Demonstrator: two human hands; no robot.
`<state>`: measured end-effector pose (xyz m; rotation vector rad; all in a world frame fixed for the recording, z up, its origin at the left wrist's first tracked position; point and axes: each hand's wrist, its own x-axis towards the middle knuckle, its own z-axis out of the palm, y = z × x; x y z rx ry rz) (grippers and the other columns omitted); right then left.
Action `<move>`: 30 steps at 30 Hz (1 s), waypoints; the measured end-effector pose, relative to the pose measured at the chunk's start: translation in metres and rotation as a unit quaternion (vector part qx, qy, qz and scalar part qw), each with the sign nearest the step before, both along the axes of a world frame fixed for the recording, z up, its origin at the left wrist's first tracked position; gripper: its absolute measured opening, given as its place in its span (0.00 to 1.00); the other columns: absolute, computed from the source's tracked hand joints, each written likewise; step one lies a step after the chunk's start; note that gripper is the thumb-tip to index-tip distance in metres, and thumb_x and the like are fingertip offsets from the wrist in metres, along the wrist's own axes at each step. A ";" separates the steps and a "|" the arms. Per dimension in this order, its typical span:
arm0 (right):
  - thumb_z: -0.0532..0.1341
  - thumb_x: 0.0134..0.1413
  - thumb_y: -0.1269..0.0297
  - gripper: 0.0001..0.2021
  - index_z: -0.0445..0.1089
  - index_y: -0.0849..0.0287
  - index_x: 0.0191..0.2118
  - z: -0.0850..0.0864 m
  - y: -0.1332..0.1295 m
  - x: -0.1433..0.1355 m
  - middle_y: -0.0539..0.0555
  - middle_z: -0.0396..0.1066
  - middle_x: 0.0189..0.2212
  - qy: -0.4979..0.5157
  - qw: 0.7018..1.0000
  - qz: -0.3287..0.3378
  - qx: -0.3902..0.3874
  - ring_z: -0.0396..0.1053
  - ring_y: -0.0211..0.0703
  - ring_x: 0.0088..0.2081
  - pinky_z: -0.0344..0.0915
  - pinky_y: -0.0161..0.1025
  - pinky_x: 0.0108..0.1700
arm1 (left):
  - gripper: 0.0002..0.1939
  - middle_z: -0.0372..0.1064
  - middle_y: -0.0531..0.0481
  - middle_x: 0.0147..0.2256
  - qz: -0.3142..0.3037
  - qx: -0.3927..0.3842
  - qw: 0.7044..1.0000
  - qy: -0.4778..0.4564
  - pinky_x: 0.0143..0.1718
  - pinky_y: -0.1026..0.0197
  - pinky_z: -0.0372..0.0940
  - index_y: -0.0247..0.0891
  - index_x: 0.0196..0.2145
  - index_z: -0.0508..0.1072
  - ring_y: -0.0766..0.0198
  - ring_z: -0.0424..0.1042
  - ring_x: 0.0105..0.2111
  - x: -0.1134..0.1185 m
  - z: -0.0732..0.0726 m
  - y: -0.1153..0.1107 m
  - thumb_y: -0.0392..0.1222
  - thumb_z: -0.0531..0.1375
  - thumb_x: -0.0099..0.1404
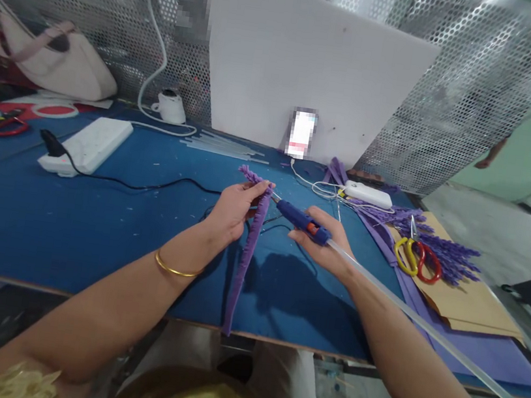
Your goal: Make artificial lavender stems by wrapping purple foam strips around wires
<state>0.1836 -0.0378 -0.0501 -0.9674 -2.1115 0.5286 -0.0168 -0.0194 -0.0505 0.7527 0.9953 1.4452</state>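
Observation:
Near the middle of the blue table, my left hand [235, 210] pinches the upper end of a purple fringed strip [246, 255]. The strip hangs down to the table's front edge, and a curled purple tip sticks out above my fingers. My right hand [326, 239] is wrapped round a blue glue gun [299, 220], whose nozzle points left at the strip beside my left fingertips. A long clear glue stick [418, 309] runs from the gun's back over my right forearm.
Clear glue sticks [223, 147] and a phone [301, 133] stand behind my hands. At left are a power strip [98, 142], scissors [7, 123] and a bag [77, 60]. Purple flowers [450, 250], scissors [417, 260], brown paper [477, 308] and a white adapter [369, 194] lie at right.

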 end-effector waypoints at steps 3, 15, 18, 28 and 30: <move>0.64 0.55 0.48 0.20 0.56 0.56 0.27 -0.001 0.000 -0.001 0.47 0.56 0.25 -0.007 1.000 0.000 0.009 0.57 0.38 0.28 0.53 0.37 0.33 | 0.12 0.70 0.52 0.25 -0.003 0.005 1.000 -0.001 0.23 0.67 0.56 0.34 0.31 0.81 0.71 0.62 0.23 0.001 0.000 -0.001 0.43 0.72 0.51; 0.63 0.54 0.45 0.20 0.58 0.56 0.28 -0.002 -0.001 -0.002 0.47 0.59 0.25 -0.020 0.998 -0.053 -0.033 0.57 0.39 0.28 0.53 0.36 0.31 | 0.10 0.71 0.51 0.27 -0.002 0.007 1.000 0.011 0.24 0.67 0.57 0.35 0.31 0.81 0.70 0.63 0.24 0.002 -0.001 -0.001 0.43 0.71 0.52; 0.64 0.54 0.46 0.20 0.58 0.56 0.27 -0.002 -0.001 -0.002 0.47 0.59 0.25 -0.023 0.998 -0.055 -0.026 0.57 0.39 0.28 0.53 0.37 0.31 | 0.10 0.70 0.52 0.26 -0.001 0.004 1.000 0.006 0.24 0.67 0.56 0.34 0.32 0.81 0.71 0.62 0.24 0.002 -0.001 -0.001 0.42 0.71 0.53; 0.63 0.55 0.45 0.21 0.56 0.56 0.27 0.000 -0.003 -0.004 0.47 0.57 0.23 -0.056 0.995 -0.074 -0.030 0.56 0.38 0.26 0.51 0.37 0.30 | 0.04 0.71 0.53 0.26 0.000 -0.004 1.000 0.003 0.25 0.67 0.55 0.35 0.31 0.82 0.71 0.61 0.25 0.003 0.005 -0.006 0.38 0.68 0.59; 0.63 0.56 0.45 0.22 0.56 0.56 0.26 0.001 -0.002 -0.003 0.47 0.57 0.23 -0.062 0.995 -0.076 -0.028 0.56 0.38 0.26 0.51 0.38 0.30 | 0.04 0.70 0.53 0.26 -0.001 -0.007 1.000 0.003 0.25 0.67 0.55 0.35 0.31 0.82 0.72 0.61 0.26 0.004 0.005 -0.006 0.37 0.67 0.60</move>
